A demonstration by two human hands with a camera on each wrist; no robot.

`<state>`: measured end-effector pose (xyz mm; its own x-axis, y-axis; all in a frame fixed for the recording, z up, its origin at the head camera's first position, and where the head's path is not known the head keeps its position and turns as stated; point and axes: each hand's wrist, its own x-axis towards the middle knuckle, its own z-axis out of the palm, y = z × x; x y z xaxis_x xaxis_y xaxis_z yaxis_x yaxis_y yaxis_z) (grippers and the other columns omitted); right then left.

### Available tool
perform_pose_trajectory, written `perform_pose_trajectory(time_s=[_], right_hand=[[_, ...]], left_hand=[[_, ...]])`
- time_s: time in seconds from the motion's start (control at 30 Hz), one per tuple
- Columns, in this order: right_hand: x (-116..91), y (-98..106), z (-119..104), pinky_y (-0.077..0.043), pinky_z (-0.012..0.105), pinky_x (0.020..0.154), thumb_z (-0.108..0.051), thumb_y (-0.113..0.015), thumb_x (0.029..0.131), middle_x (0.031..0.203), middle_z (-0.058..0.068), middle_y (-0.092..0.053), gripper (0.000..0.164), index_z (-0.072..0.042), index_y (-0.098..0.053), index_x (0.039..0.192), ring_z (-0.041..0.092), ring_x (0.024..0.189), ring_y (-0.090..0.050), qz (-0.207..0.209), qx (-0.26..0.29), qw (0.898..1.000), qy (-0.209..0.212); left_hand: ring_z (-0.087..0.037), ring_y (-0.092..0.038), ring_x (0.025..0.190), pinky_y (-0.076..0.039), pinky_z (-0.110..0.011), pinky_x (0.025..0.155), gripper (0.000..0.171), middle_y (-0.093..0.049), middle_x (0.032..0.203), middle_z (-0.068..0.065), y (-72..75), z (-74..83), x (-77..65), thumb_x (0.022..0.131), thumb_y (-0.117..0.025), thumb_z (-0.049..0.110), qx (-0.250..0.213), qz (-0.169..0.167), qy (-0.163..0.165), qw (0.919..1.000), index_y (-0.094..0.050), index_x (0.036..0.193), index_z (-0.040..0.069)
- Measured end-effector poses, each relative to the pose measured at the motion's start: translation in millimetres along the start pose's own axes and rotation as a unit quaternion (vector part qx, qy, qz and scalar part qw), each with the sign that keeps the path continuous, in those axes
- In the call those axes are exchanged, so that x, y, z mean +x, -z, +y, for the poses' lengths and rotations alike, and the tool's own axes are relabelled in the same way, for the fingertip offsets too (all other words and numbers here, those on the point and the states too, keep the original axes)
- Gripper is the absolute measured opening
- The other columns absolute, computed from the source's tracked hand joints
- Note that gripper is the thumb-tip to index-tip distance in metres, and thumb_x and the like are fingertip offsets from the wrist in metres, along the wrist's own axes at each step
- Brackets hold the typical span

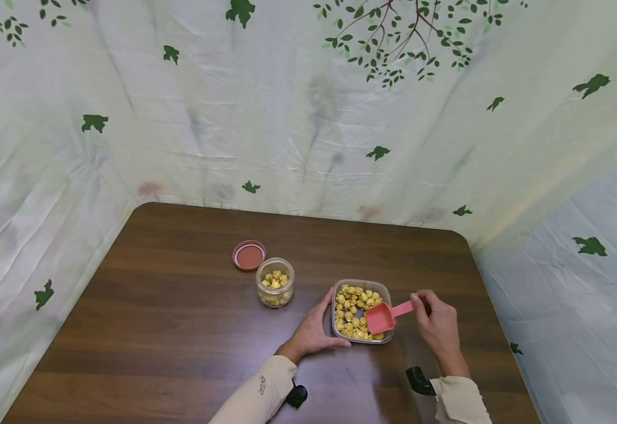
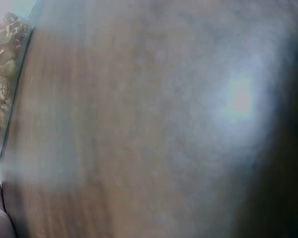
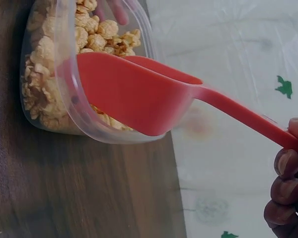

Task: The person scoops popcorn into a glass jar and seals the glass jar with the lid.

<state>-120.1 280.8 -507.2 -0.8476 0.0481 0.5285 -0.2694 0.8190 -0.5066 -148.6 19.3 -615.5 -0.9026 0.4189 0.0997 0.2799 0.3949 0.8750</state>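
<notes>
A pink scoop (image 1: 380, 318) has its bowl over the right side of a clear plastic container (image 1: 361, 282) of caramel popcorn (image 1: 351, 299). My right hand (image 1: 440, 327) pinches the end of the scoop's handle (image 3: 238, 110). In the right wrist view the bowl leans across the container's rim, its underside facing me. The left hand (image 1: 315, 331) rests against the container, fingers along its left wall and thumb stretched along the front. Only a bit of that hand shows at the lower left of the left wrist view.
An uncovered glass jar (image 1: 275, 299) with popcorn inside stands left of the container. Behind it lies a reddish round lid (image 1: 249, 255). The brown wooden table (image 1: 181, 330) meets pale, leaf-printed cloth (image 1: 287, 118) at the back and sides.
</notes>
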Motion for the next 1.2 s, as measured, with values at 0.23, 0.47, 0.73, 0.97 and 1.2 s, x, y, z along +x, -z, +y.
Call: perform_pose_trajectory(time_s=[0.23,0.47,0.73,0.97,1.2], right_hand=[[4,-4,-4,-0.032,0.023,0.045,0.001,-0.068,0.086,0.06,0.0,-0.049,0.005,0.002,-0.064,0.084,0.008,0.052,-0.037,-0.001,-0.014,1.0,-0.003],[8,-7,-8,-0.031,0.023,0.045,0.0,-0.067,0.087,0.06,0.002,-0.049,0.005,0.002,-0.063,0.084,0.011,0.052,-0.038,-0.018,-0.021,1.0,-0.015],[11,-10,-7,-0.031,0.023,0.045,-0.003,-0.066,0.089,0.062,0.003,-0.052,0.005,0.001,-0.064,0.086,0.011,0.053,-0.039,-0.051,-0.018,0.998,-0.04],[12,-12,-1,-0.035,0.023,0.049,-0.01,-0.062,0.094,0.067,0.006,-0.054,0.011,0.001,-0.064,0.093,0.016,0.058,-0.044,-0.111,-0.005,0.988,-0.106],[6,-17,10,-0.033,0.023,0.049,-0.01,-0.062,0.094,0.065,0.004,-0.051,0.011,0.001,-0.063,0.091,0.016,0.057,-0.043,-0.097,0.007,0.988,-0.121]], left_hand=[[-0.03,-0.032,0.139,-0.029,-0.046,0.112,0.124,-0.03,0.155,-0.015,-1.0,-0.2,2.1,0.062,-0.09,0.043,0.002,0.003,0.002,1.0,-0.015,0.155,0.012],[-0.029,-0.033,0.139,-0.029,-0.045,0.112,0.123,-0.03,0.154,-0.014,-2.2,-1.2,5.0,0.062,-0.09,0.043,0.002,0.004,0.003,1.0,-0.016,0.155,0.013],[-0.03,-0.032,0.139,-0.029,-0.046,0.112,0.123,-0.029,0.155,-0.015,-2.5,-0.7,8.1,0.062,-0.089,0.043,-0.001,0.004,0.003,1.0,-0.015,0.156,0.013],[-0.03,-0.032,0.139,-0.03,-0.046,0.111,0.123,-0.03,0.154,-0.016,-3.0,-1.4,11.0,0.063,-0.09,0.041,0.004,0.006,-0.007,0.9999,-0.015,0.155,0.012],[-0.03,-0.033,0.139,-0.03,-0.046,0.111,0.123,-0.03,0.154,-0.016,-3.6,-1.1,13.5,0.063,-0.09,0.041,0.005,0.009,-0.009,0.9999,-0.015,0.155,0.012]])
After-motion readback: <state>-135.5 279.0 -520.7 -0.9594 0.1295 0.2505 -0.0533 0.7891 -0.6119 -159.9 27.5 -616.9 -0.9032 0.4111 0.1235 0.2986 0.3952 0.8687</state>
